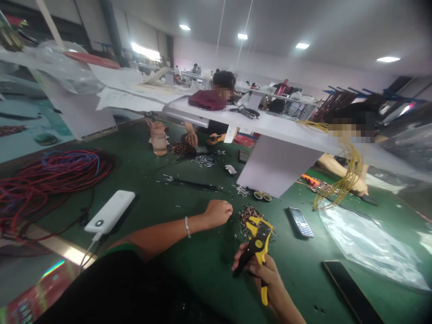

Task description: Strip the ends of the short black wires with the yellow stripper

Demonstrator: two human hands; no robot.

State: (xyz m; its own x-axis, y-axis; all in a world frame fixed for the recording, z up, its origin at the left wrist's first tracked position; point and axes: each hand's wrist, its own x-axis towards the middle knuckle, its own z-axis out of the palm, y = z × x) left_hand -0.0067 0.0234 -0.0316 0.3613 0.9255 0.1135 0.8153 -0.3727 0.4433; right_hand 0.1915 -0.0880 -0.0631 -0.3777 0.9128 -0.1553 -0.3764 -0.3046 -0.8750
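In the head view, our right hand (271,274) grips the wire stripper (259,238) at the near side of the clippings pile (248,212); left of that pile our left hand (218,213) curls, whether around anything we cannot tell.

head view | worn on head — faces forward, down | left hand (218,213), right hand (271,275) near | ceiling (270,15) far

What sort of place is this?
Probably a wiring workshop or small assembly room. The right hand holds what looks like a wire stripper, a heap of small clipped pieces lies beside it, and red and blue cables are bundled on the left.
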